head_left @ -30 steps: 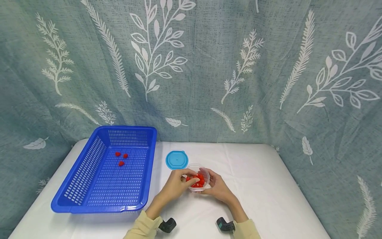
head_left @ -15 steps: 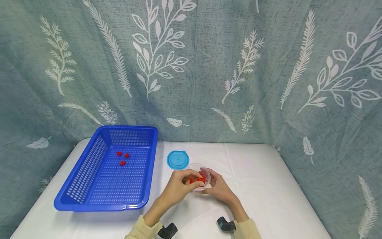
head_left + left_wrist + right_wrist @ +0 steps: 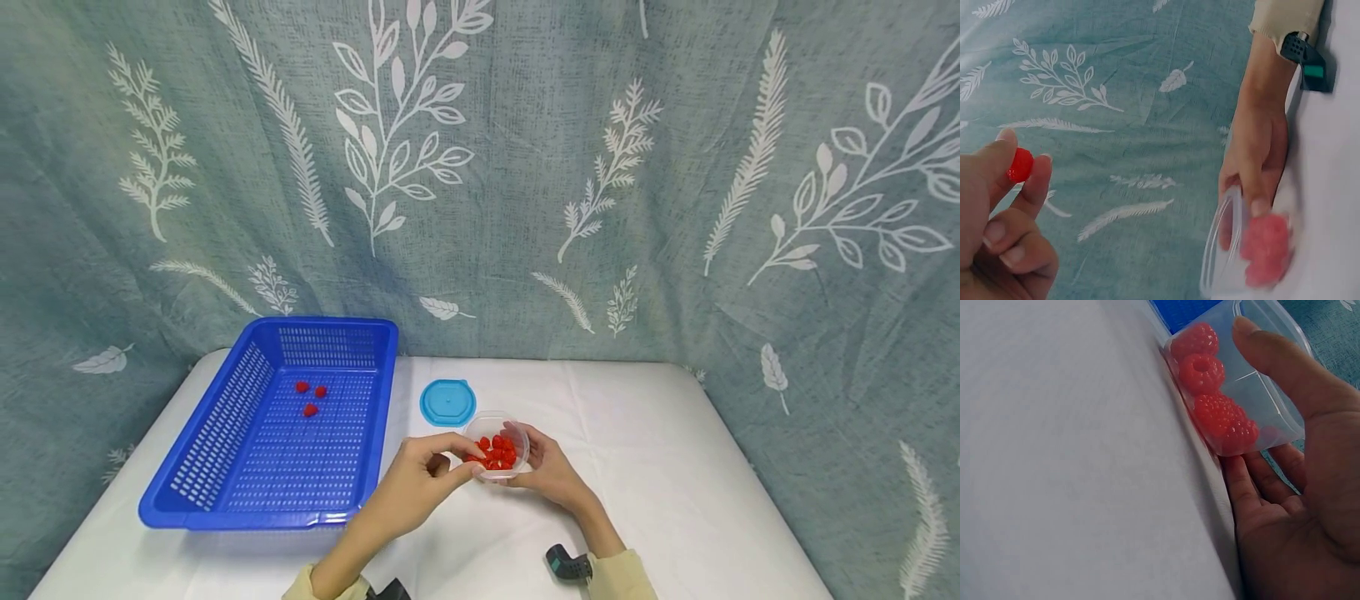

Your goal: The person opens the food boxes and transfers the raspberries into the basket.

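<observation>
My left hand (image 3: 420, 483) pinches a red raspberry (image 3: 1020, 165) between thumb and fingertip, with its other fingers curled in. It is at the left side of a clear plastic container (image 3: 517, 433) in the head view. Several raspberries (image 3: 1202, 374) lie in the bottom of this container. Thumb on one side and fingers on the other, my right hand (image 3: 551, 471) holds the container on the white tabletop. Three more raspberries (image 3: 311, 410) lie apart in a blue plastic basket (image 3: 277, 492) on the left.
A light-blue lid (image 3: 447, 402) lies flat behind the container, to the right of the basket. The white cloth-covered table (image 3: 637, 433) reaches back to a green curtain (image 3: 510, 167) with white leaf prints.
My left hand was reaching into the container among the raspberries; it has drawn back to the left with one pinched. My right hand and the container have stayed in place.
</observation>
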`<state>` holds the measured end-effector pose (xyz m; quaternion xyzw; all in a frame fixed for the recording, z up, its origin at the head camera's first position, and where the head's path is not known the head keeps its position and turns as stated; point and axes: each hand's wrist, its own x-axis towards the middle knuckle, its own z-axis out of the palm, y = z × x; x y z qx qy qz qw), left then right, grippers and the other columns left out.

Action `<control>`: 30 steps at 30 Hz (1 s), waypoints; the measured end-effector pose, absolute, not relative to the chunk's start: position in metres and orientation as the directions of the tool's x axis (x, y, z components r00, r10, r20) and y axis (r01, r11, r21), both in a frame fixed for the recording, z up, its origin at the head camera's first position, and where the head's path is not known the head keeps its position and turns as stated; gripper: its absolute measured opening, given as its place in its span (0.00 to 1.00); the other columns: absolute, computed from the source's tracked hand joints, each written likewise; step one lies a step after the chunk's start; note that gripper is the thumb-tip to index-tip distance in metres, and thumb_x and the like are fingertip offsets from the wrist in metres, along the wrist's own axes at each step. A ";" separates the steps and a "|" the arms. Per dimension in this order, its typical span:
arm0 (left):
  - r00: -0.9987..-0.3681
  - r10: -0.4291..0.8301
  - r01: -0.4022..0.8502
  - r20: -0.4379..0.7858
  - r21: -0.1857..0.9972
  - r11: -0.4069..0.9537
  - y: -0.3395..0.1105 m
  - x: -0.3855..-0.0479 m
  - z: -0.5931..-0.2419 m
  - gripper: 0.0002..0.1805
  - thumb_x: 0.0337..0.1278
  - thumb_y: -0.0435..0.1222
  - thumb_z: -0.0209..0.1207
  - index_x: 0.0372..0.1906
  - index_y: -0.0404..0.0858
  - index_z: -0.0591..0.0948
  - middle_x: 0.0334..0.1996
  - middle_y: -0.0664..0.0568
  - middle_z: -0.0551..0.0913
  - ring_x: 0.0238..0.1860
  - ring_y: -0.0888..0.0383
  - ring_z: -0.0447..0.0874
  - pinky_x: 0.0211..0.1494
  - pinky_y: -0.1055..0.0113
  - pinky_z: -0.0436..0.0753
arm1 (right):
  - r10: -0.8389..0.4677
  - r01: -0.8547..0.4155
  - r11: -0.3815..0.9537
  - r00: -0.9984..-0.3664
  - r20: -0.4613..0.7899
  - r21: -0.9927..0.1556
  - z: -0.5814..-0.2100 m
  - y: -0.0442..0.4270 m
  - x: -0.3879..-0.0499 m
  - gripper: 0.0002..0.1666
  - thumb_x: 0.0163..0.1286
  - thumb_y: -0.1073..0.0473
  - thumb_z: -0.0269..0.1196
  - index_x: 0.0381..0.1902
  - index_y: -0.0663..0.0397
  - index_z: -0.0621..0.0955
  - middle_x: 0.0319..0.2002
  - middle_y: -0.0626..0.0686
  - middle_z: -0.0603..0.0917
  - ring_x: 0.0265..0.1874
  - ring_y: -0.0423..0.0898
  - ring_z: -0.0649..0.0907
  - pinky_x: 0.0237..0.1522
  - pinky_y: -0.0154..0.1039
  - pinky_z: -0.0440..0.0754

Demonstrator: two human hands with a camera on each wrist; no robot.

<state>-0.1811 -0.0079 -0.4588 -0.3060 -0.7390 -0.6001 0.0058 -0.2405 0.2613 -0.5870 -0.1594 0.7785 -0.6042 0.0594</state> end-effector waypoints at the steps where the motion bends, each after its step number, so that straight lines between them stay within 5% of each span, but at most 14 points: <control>1: -0.816 0.439 0.461 0.375 0.882 0.103 -0.013 -0.180 -0.457 0.05 0.62 0.37 0.68 0.42 0.46 0.88 0.22 0.60 0.74 0.16 0.71 0.58 0.18 0.74 0.58 | -0.315 -0.167 0.226 -0.945 0.090 -0.960 -0.587 0.261 -0.240 0.52 0.52 0.67 0.79 0.74 0.54 0.68 0.69 0.60 0.75 0.72 0.58 0.70 0.69 0.38 0.68; 5: -0.825 0.396 0.479 0.402 0.870 0.115 -0.035 -0.178 -0.450 0.05 0.59 0.36 0.70 0.39 0.47 0.88 0.16 0.61 0.68 0.16 0.70 0.57 0.16 0.72 0.57 | -0.300 -0.137 0.250 -0.952 0.058 -0.958 -0.587 0.260 -0.240 0.52 0.52 0.67 0.78 0.74 0.53 0.68 0.71 0.58 0.74 0.73 0.56 0.69 0.69 0.38 0.68; 12: -0.907 0.177 0.403 0.382 0.909 0.104 -0.078 -0.186 -0.433 0.04 0.60 0.33 0.69 0.39 0.37 0.88 0.29 0.55 0.86 0.15 0.69 0.59 0.15 0.70 0.60 | -0.295 -0.131 0.235 -0.954 0.058 -0.963 -0.588 0.261 -0.241 0.52 0.52 0.68 0.79 0.73 0.53 0.69 0.70 0.57 0.74 0.74 0.55 0.69 0.69 0.36 0.67; 17: -0.946 0.035 0.323 0.323 0.928 0.187 -0.111 -0.200 -0.422 0.11 0.64 0.37 0.68 0.44 0.33 0.88 0.35 0.56 0.89 0.24 0.65 0.83 0.30 0.73 0.80 | -0.295 -0.132 0.226 -0.953 0.061 -0.965 -0.589 0.262 -0.241 0.52 0.51 0.68 0.79 0.73 0.53 0.69 0.70 0.57 0.75 0.73 0.55 0.69 0.69 0.35 0.68; 20: -0.942 0.000 0.326 0.335 0.915 0.236 -0.129 -0.211 -0.417 0.13 0.64 0.37 0.67 0.46 0.31 0.88 0.35 0.58 0.89 0.34 0.64 0.89 0.38 0.72 0.84 | -0.295 -0.132 0.222 -0.954 0.063 -0.966 -0.589 0.262 -0.241 0.52 0.51 0.68 0.79 0.73 0.53 0.69 0.70 0.57 0.75 0.73 0.55 0.69 0.69 0.34 0.68; 23: -0.933 -0.011 0.341 0.359 0.897 0.281 -0.145 -0.225 -0.414 0.13 0.64 0.37 0.68 0.46 0.31 0.88 0.33 0.63 0.88 0.26 0.67 0.84 0.30 0.74 0.81 | -0.295 -0.132 0.211 -0.953 0.066 -0.969 -0.589 0.262 -0.242 0.52 0.51 0.69 0.79 0.73 0.53 0.69 0.70 0.58 0.75 0.73 0.56 0.69 0.69 0.34 0.67; 26: -0.917 -0.014 0.375 0.399 0.873 0.313 -0.157 -0.239 -0.414 0.13 0.61 0.35 0.70 0.47 0.32 0.87 0.30 0.69 0.86 0.13 0.68 0.68 0.16 0.70 0.68 | -0.292 -0.128 0.213 -0.954 0.061 -0.969 -0.588 0.261 -0.242 0.52 0.50 0.69 0.79 0.73 0.53 0.70 0.70 0.58 0.75 0.73 0.55 0.69 0.69 0.33 0.67; 30: -0.886 -0.015 0.427 0.463 0.829 0.362 -0.167 -0.256 -0.416 0.13 0.57 0.32 0.72 0.47 0.34 0.88 0.30 0.67 0.86 0.10 0.66 0.55 0.12 0.64 0.57 | -0.288 -0.124 0.222 -0.956 0.057 -0.967 -0.588 0.260 -0.242 0.53 0.50 0.69 0.79 0.73 0.54 0.69 0.70 0.59 0.75 0.73 0.56 0.69 0.69 0.35 0.67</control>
